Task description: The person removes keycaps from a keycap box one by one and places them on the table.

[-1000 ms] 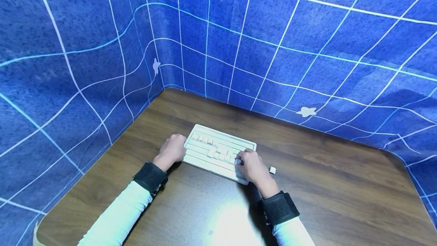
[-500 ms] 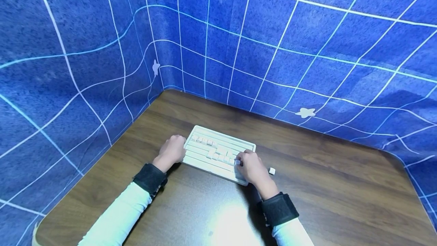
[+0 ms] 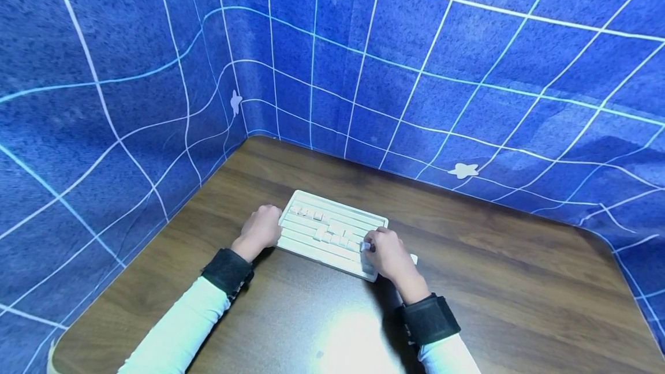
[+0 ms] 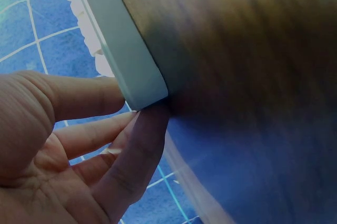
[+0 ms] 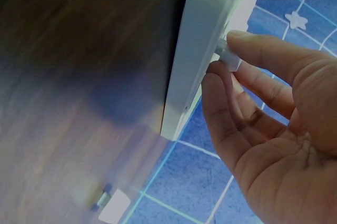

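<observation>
A pale ridged keycap tray lies on the wooden table, with several white keycaps set along its rows. At its left end my left hand grips the edge, thumb on one side and fingers against the end, as the left wrist view shows on the tray wall. My right hand is over the tray's right end. Between its thumb and fingers it pinches a small keycap, whose stem shows in the right wrist view. My fingers partly cover that keycap in the head view.
Another loose keycap lies on the table to the right of the tray, half hidden behind my right hand in the head view. The brown wooden table meets a blue curtain with grid lines and stars along its back and left sides.
My right hand has shifted slightly to the right with the keycap in its fingers, now covering part of the loose keycap. The left hand stays at the tray's left end.
</observation>
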Available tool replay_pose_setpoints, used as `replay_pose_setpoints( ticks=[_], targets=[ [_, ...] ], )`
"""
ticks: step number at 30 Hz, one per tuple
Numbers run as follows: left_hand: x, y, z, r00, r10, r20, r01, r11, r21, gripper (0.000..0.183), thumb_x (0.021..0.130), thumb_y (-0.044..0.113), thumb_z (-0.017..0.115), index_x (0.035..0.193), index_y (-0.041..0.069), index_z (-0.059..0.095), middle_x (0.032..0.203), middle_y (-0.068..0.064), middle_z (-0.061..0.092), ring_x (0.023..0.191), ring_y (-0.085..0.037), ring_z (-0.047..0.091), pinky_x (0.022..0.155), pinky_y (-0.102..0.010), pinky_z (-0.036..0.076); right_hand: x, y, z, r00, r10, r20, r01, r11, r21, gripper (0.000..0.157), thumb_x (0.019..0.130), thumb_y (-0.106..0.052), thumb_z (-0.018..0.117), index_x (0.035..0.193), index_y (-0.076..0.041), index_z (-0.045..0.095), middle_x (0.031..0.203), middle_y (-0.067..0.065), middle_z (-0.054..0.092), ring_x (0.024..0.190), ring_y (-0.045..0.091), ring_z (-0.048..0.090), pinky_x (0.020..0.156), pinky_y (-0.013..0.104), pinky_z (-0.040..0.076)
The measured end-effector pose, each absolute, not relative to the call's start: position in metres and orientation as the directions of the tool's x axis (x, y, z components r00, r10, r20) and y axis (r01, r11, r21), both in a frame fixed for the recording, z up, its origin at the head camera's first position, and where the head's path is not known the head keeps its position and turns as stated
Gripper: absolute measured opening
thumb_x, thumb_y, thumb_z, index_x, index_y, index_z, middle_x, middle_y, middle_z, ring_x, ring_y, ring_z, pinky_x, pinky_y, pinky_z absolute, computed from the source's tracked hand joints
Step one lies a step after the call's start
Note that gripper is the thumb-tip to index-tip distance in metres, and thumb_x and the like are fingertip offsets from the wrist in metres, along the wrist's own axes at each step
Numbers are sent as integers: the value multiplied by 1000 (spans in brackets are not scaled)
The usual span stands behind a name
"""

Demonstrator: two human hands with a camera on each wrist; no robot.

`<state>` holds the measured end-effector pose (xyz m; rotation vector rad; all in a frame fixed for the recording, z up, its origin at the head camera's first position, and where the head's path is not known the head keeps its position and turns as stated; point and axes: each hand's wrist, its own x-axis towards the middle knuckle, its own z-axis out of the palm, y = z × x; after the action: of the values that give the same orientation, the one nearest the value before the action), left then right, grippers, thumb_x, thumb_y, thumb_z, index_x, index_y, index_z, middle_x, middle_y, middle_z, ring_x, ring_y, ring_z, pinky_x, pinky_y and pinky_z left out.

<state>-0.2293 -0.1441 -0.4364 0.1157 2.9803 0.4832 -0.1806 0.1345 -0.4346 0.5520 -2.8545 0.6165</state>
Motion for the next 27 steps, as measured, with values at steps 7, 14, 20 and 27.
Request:
replay_pose_setpoints(
  ticks=[7, 14, 20, 27],
  targets=[
    [-229, -146, -435, -989, 95, -110, 54, 945, 322, 16, 81, 1, 54, 92, -1, 65, 96, -18, 63, 79, -30, 60, 65, -47, 54, -180, 147, -431, -919, -299, 255, -379, 847, -373, 15, 70, -1, 76, 83, 0, 70, 78, 12, 65, 69, 21, 63, 61, 39, 58],
    [-229, -144, -437, -988, 101, -113, 59, 945, 323, 17, 81, 0, 54, 93, -2, 65, 95, -18, 63, 76, -28, 59, 66, -46, 54, -180, 168, -434, -926, -283, 251, -358, 869, -342, 9, 71, -1, 75, 76, -2, 67, 70, 11, 67, 84, 33, 64, 69, 50, 58],
    [-230, -144, -436, -989, 98, -110, 58, 946, 320, 17, 82, 1, 54, 95, -3, 65, 97, -19, 63, 79, -32, 61, 67, -48, 55, -180, 186, -436, -919, -278, 281, -364, 872, -327, 11, 70, 0, 75, 72, -1, 64, 65, 10, 67, 93, 40, 63, 82, 56, 54],
    [-230, -143, -436, -988, 103, -115, 62, 948, 311, 19, 82, 1, 55, 98, -3, 64, 99, -20, 62, 82, -33, 61, 69, -48, 55, -179, 200, -439, -940, -249, 235, -316, 895, -315, 11, 72, 0, 72, 73, -2, 61, 65, 10, 66, 103, 44, 59, 85, 59, 52]
  ],
)
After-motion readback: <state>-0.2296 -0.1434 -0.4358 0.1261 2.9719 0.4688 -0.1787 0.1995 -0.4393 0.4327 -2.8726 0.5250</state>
